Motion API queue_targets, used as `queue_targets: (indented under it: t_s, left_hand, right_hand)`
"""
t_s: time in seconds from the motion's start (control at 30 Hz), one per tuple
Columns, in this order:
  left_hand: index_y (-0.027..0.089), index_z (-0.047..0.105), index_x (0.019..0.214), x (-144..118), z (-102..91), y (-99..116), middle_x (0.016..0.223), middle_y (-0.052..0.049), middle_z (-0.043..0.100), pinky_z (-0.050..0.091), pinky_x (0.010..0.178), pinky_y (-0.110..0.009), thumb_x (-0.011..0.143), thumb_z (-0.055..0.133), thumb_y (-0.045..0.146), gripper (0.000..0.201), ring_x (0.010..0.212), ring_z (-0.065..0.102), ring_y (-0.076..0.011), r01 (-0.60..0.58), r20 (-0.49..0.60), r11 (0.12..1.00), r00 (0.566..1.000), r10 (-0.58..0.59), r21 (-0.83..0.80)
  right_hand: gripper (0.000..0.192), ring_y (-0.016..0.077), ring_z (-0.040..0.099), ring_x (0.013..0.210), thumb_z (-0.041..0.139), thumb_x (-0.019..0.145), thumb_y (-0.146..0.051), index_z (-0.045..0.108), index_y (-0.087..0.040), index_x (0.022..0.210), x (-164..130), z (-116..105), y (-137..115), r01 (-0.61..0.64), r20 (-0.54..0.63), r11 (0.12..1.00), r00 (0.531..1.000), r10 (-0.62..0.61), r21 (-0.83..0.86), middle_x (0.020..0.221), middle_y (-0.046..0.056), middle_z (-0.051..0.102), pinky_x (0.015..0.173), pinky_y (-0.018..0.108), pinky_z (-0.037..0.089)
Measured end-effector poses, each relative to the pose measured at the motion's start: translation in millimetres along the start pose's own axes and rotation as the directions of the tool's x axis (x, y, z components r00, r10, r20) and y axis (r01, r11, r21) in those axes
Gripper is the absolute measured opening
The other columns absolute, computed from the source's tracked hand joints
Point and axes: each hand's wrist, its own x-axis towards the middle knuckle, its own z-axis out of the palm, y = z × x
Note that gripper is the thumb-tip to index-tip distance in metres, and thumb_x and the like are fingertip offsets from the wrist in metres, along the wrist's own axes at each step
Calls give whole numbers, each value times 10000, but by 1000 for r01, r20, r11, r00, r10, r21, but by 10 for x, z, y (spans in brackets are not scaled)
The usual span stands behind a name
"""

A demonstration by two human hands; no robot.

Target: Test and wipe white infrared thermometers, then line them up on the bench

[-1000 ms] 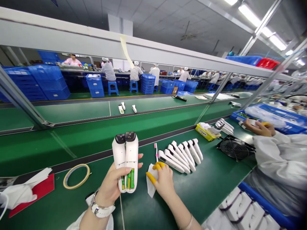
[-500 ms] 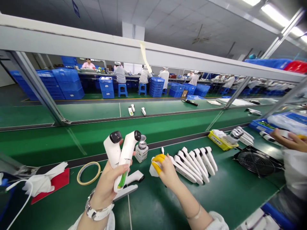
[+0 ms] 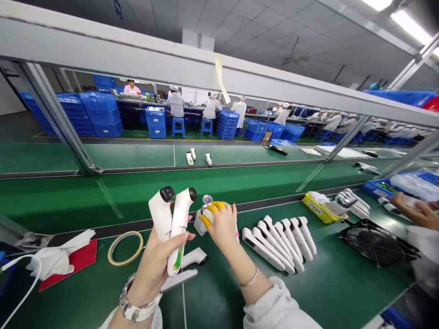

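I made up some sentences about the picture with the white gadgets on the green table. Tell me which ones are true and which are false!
1. The left hand holds two white devices upright. True.
2. The right hand rests on the black fan. False: it is at a small bottle with a metal top, far from the fan.
3. Some fingertips of the right hand wear yellow covers. True.
4. The roll of tape is stacked on the row of white devices. False: it lies flat on the green table, off to the left of the hands.
5. A red sheet lies at the left under white cloth. True.
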Motion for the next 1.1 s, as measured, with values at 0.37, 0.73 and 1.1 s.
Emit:
queue_targets:
  t_s: [0.37,0.73,1.1]
  left_hand:
    - [193,448,1163,-10,39,-88,759,29,579,461,615,-204,676,693,195,545,679,543,-111,63,61,994,996,-68,88]
    - [161,446,1166,-6,79,-128,765,9,589,450,609,-227,658,685,189,563,668,542,-119,59,74,998,995,-61,34]
    - [219,432,1161,38,81,-224,951,-26,589,474,586,-236,672,684,164,553,661,567,-110,33,166,999,986,-28,-32]
  right_hand:
    - [221,324,428,1077,547,825,-319,642,-244,1010,-18,16,-22,41,26,999,999,-41,-35,1033,92,617,1002,628,128]
    - [307,285,446,1014,472,836,-222,604,-165,1108,-14,31,49,45,-9,997,999,-45,61,1044,128,578,950,514,314]
    - [232,232,563,857,499,826,-210,612,-190,1028,45,-185,107,62,0,959,998,-65,277,933,93,613,789,403,458]
